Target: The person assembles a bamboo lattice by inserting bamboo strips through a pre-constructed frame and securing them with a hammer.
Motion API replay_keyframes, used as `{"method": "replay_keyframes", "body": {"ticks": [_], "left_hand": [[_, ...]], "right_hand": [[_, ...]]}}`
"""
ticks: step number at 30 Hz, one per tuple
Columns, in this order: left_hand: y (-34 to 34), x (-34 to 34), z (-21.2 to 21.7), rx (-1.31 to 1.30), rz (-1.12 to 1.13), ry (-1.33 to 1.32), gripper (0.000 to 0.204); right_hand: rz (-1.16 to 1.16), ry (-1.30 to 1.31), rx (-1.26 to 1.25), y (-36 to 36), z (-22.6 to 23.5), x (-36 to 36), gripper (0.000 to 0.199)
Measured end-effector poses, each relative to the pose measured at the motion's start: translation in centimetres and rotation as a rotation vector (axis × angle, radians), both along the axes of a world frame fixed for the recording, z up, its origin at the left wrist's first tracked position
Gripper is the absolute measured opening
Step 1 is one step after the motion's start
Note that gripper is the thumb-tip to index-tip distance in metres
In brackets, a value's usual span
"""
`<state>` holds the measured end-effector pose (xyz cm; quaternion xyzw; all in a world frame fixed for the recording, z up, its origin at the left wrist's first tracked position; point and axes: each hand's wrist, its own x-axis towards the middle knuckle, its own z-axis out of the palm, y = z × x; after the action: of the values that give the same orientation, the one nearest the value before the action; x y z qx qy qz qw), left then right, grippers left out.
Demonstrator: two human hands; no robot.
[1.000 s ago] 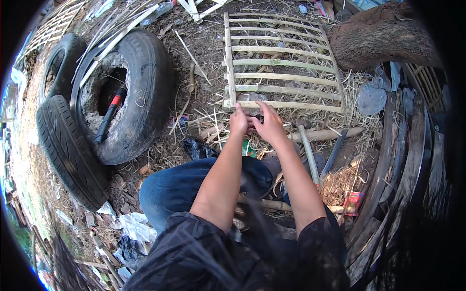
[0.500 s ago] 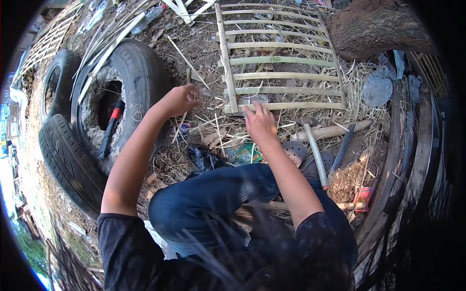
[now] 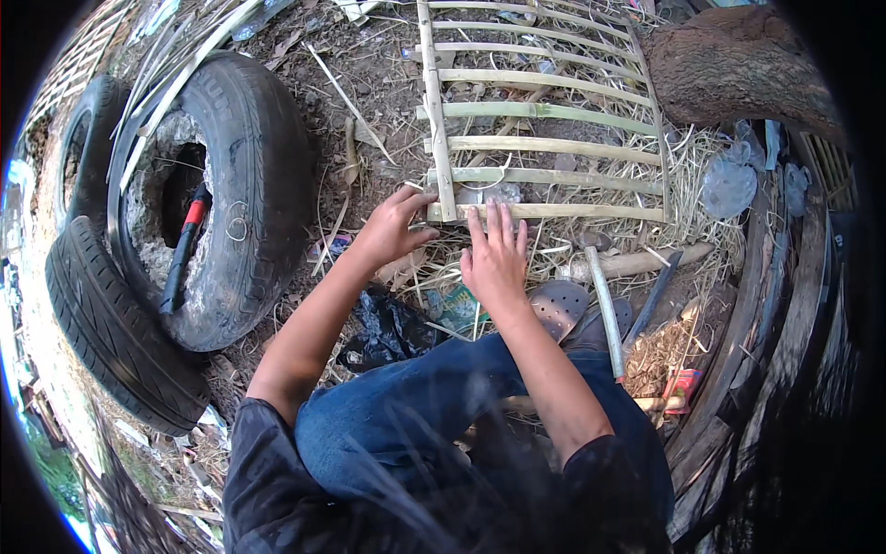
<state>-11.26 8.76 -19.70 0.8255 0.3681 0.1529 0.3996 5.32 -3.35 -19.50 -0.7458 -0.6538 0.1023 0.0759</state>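
Observation:
A bamboo frame [image 3: 544, 144] of pale, slightly bowed slats lies on the ground ahead of me, its slats crossing a long side strip [image 3: 433, 102] on the left. My left hand [image 3: 395, 228] is at the lower left corner, thumb and fingers apart around the stub end of the nearest slat; whether they touch it is hard to see. My right hand [image 3: 498, 260] rests its outstretched fingers on that nearest slat [image 3: 591, 211], right of the side strip. A small clear plastic piece [image 3: 494, 193] lies under the frame, just beyond the right fingertips.
Old tires [image 3: 263, 185] stand at the left, one with a black and red tool handle [image 3: 192, 222] in its hub. A tree trunk [image 3: 738, 65] is at the far right. A thin pole [image 3: 604, 309], a dark blade-like strip [image 3: 653, 294] and a black plastic bag [image 3: 388, 328] lie near my legs.
My left hand has moved right and down, from above the ground to the frame's corner. My right hand's fingers have spread along the nearest slat. The whole view has shifted slightly.

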Motion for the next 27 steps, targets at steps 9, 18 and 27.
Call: {"method": "replay_keyframes", "body": {"ticks": [9, 18, 27], "left_hand": [[3.0, -0.1, -2.8, -0.513, 0.159, -0.18, 0.023], [4.0, 1.6, -2.8, -0.789, 0.268, -0.234, 0.035], [3.2, 5.1, 2.9, -1.412, 0.384, -0.602, 0.05]], "right_hand": [[0.048, 0.017, 0.063, 3.4, 0.5, 1.8, 0.046], [0.251, 0.172, 0.276, 5.1, 2.8, 4.5, 0.033], [0.178, 0.227, 0.307, 4.5, 3.3, 3.7, 0.033]]}}
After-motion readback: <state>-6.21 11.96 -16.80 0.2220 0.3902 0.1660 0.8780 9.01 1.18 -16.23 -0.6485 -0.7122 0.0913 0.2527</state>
